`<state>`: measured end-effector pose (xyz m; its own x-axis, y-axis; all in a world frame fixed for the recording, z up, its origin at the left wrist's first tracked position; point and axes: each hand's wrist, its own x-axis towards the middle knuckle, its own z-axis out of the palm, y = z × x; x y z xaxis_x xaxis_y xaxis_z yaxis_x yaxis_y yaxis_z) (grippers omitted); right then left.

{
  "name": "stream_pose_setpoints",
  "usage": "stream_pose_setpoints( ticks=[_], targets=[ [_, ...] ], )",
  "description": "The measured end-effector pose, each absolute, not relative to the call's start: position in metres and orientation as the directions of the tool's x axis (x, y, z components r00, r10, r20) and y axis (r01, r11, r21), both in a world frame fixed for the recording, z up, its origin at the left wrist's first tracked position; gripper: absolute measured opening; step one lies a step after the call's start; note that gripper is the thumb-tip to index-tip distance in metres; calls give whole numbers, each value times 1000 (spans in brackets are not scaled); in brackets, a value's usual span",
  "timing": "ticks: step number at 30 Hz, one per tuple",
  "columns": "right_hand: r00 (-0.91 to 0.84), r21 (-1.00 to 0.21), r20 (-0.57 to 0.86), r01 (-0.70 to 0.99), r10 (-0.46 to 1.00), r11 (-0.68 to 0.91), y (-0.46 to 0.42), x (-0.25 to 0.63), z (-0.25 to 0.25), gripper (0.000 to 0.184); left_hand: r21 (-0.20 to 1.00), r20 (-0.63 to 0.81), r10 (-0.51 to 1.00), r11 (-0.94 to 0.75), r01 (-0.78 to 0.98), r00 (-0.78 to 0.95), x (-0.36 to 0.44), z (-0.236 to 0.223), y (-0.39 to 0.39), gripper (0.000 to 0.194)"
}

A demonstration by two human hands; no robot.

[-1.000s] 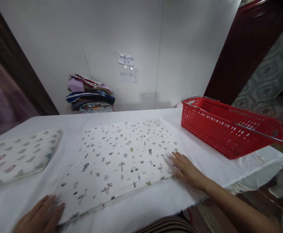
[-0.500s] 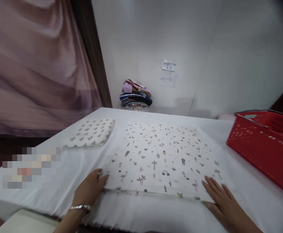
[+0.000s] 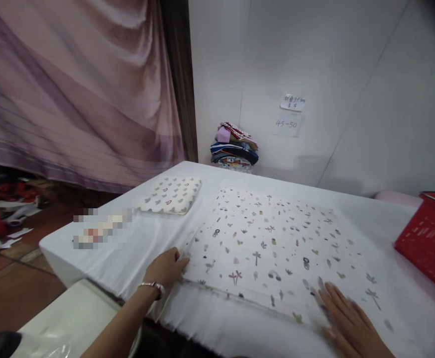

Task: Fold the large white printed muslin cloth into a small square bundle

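A white cloth printed with palm trees, flamingos and rainbows lies spread flat on the white-covered table. At its near left corner is my left hand, wearing a silver bracelet; the fingers are bent and closed on the cloth's edge, with the fingertips partly hidden. My right hand rests palm down on the near right part of the cloth, fingers stretched out and slightly blurred. Farther left lies a folded cloth with grey cloud-like prints.
A red plastic basket stands at the table's right. Against the wall is a stack of folded fabrics. A pixelated patch covers something at the table's left edge. A pale stool-like surface sits below left, near a pink curtain.
The view has turned left, so the table and cloths appear farther right and more floor shows. My right hand has slid slightly inward over the cloth; my left hand stays at the corner.
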<state>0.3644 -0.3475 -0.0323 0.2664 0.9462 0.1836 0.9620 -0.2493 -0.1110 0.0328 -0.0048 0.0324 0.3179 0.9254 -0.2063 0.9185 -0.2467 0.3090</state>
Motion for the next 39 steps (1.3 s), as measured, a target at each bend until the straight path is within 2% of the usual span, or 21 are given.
stream_pose_setpoints(
  ticks=[2, 5, 9, 14, 17, 21, 24, 26, 29, 35, 39],
  targets=[
    [277, -117, 217, 959, 936, -257, -339, 360, -20, 65, 305, -179, 938, -233, 924, 296, 34, 32, -8, 20],
    [204, -117, 190, 976, 960, -184, -321, 356, -11, 67, 339, -160, 947, -213, 916, 280, 34, 32, -10, 17],
    [112, -129, 131, 987, 985, -95, -307, 354, -28, 63, 497, -172, 947, -154, 854, 272, 28, 29, -6, 27],
    [155, -195, 96, 972, 983, -134, -304, 349, -31, 60, 683, -193, 926, -110, 722, 324, 18, 18, 2, 42],
    [132, -280, 67, 954, 989, -109, -290, 337, -9, 60, 777, -222, 914, -44, 628, 339, 16, 16, 2, 42],
    [81, -466, 21, 883, 996, -62, -244, 304, 18, 52, 833, -258, 912, 43, 552, 319, 19, 23, -5, 37],
    [-6, -592, 70, 804, 998, 46, -196, 266, 29, 44, 850, -264, 918, 76, 522, 296, 22, 28, -8, 32],
    [-67, -629, 114, 768, 991, 125, -161, 236, 35, 39, 862, -267, 917, 90, 499, 296, 25, 31, -8, 32],
    [-120, -596, 142, 782, 983, 182, -114, 190, 44, 44, 887, -267, 910, 103, 451, 317, 30, 33, -5, 37],
    [-87, -391, 181, 908, 980, 153, -63, 138, 50, 60, 935, -294, 909, 209, 288, 296, 37, 35, 5, 36],
    [-87, -359, 143, 924, 986, 133, -53, 138, 46, 63, 930, -365, 847, 311, 196, 386, 32, 43, 11, 45]
  ],
)
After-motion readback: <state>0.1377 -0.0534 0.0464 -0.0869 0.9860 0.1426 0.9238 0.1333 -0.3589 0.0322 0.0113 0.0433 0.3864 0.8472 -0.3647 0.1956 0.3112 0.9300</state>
